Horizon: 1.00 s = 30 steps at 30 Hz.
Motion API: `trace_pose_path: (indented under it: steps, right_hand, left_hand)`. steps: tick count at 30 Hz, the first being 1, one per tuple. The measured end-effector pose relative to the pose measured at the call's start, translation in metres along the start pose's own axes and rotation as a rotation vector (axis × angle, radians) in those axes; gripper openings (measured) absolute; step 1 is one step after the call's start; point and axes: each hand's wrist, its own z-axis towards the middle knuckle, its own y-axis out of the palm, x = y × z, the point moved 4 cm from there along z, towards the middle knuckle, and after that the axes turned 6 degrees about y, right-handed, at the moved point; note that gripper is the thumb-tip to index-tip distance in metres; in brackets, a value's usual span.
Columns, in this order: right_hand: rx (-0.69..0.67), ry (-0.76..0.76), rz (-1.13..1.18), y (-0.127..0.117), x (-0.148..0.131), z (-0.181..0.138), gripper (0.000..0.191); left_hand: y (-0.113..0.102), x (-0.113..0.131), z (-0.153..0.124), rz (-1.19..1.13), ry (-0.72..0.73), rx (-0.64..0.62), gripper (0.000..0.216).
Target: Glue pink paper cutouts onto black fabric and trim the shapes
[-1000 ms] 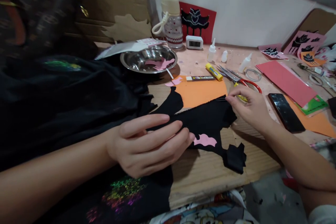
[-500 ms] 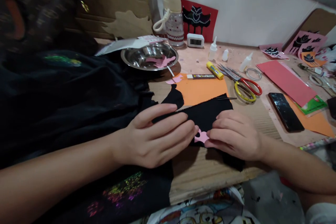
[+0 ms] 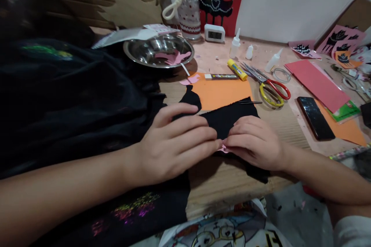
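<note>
At the near edge of the black cloth (image 3: 222, 115), the pink cutout (image 3: 223, 148), mostly hidden between my hands. My right hand (image 3: 255, 143) curls in, fingertips closed on its right end. My left hand (image 3: 183, 143) is loosely bent, tips at its left end; thumb hidden, grip I cannot tell. Tweezers (image 3: 249, 102) lie across the cloth's far corner.

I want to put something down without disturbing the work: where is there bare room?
The largest patch is bare wood at the front edge, bordered by the glittered black cloth and the left hand. A smaller one lies between the right hand, scissors and phone. It's crowded around the far edge of the orange sheet: steel bowl, glue stick, squeeze bottles.
</note>
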Motion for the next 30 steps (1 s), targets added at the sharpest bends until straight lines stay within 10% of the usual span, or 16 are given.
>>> trace_pose_path:
  steps: [8, 18, 23, 27, 30]
  right_hand:
    - [-0.082, 0.202, 0.223, -0.001, 0.004, 0.008, 0.012]
    - [-0.141, 0.853, 0.703, 0.011, 0.019, 0.004, 0.008]
    - [-0.121, 0.873, 0.647, 0.011, 0.022, 0.002, 0.007]
    - [0.013, 0.777, 0.518, -0.002, 0.036, 0.001, 0.009]
    - [0.228, 0.787, 0.406, -0.029, 0.064, -0.002, 0.009]
  left_hand:
    - [0.012, -0.018, 0.012, -0.235, -0.169, -0.036, 0.012]
    - [0.023, -0.027, 0.011, -0.626, -0.553, -0.099, 0.015]
    - [0.029, -0.030, 0.011, -0.693, -0.642, -0.125, 0.017]
    - [0.029, -0.031, 0.011, -0.618, -0.562, -0.127, 0.017]
    - [0.023, -0.029, 0.011, -0.324, -0.196, -0.077, 0.016]
